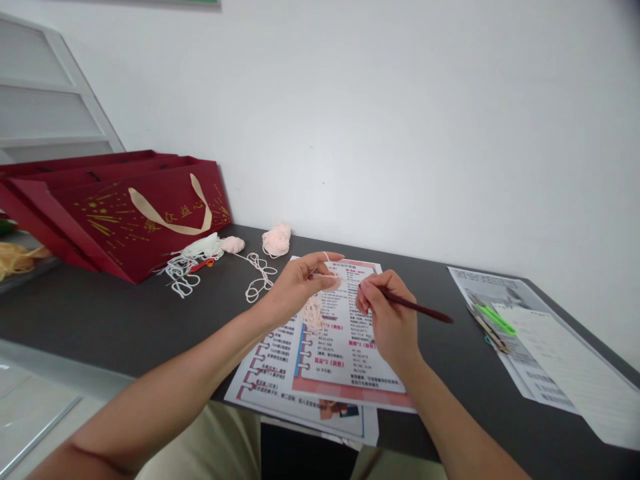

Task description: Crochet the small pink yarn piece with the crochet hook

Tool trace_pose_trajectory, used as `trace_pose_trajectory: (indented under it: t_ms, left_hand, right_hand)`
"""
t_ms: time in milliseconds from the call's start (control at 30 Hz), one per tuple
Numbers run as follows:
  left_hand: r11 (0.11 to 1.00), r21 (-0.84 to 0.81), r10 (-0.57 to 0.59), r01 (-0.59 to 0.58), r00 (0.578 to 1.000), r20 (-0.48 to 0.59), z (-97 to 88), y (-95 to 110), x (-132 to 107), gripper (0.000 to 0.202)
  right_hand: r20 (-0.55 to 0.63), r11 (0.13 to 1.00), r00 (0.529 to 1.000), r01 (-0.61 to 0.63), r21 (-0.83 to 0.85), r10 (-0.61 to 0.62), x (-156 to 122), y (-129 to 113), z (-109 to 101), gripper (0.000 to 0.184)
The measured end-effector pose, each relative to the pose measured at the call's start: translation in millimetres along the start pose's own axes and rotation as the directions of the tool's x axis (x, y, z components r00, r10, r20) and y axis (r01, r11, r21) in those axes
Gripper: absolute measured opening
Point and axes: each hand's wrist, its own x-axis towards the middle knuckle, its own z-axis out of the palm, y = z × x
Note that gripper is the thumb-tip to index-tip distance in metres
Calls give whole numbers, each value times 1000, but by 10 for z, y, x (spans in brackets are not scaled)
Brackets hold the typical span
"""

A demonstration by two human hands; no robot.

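My left hand (pixel 300 283) pinches a small pale pink crocheted piece (pixel 314 312) that hangs below its fingers, with a yarn strand looped over the forefinger. My right hand (pixel 387 317) grips a dark reddish-brown crochet hook (pixel 423 309) whose shaft points right. Both hands hover above the printed pattern sheets (pixel 345 347) lying on the dark grey table (pixel 125 320). The hook's tip is hidden behind my fingers.
A pink yarn ball (pixel 276 240), a smaller pink ball (pixel 233 245) and loose white yarn (pixel 187 267) lie at the back. Red gift bags (pixel 125 213) lean at the left. Papers (pixel 550 353), a green-handled tool (pixel 495 319) and other tools lie at the right.
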Motion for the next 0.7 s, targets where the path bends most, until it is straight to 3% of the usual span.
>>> trace_pose_trajectory:
  t_ms: [67, 133, 267, 333, 467, 567, 633, 700]
  left_hand:
    - [1000, 13, 10, -10, 1000, 18, -15, -9, 5, 25]
    - [1000, 17, 14, -15, 1000, 28, -26, -14, 8, 18]
    - [1000, -1, -27, 27, 999, 29, -61, 15, 19, 30]
    - [999, -11, -37, 38, 998, 46, -73, 35, 25, 34]
    - [999, -36, -32, 36, 996, 89, -47, 42, 16, 37]
    - [995, -89, -34, 44, 993, 111, 2, 20, -3, 39]
    - [990, -124, -45, 59, 993, 112, 34, 5, -13, 40]
    - [983, -162, -72, 88, 992, 104, 60, -7, -21, 40]
  right_hand:
    - [18, 968, 990, -144, 205, 143, 41, -25, 10, 23]
    - [40, 943, 979, -205, 262, 201, 49, -38, -1, 25]
    - [42, 997, 999, -17, -72, 20, 12, -47, -92, 17]
    - [84, 990, 996, 49, -130, -39, 21, -46, -132, 15]
    - [187, 967, 976, -150, 205, 112, 93, -26, -100, 18]
    - [223, 934, 961, -224, 279, 164, 78, 28, -16, 20]
    - [170, 983, 982, -105, 153, 78, 20, 90, 16, 16]
    - [142, 978, 982, 148, -146, -127, -47, 162, 13, 8]
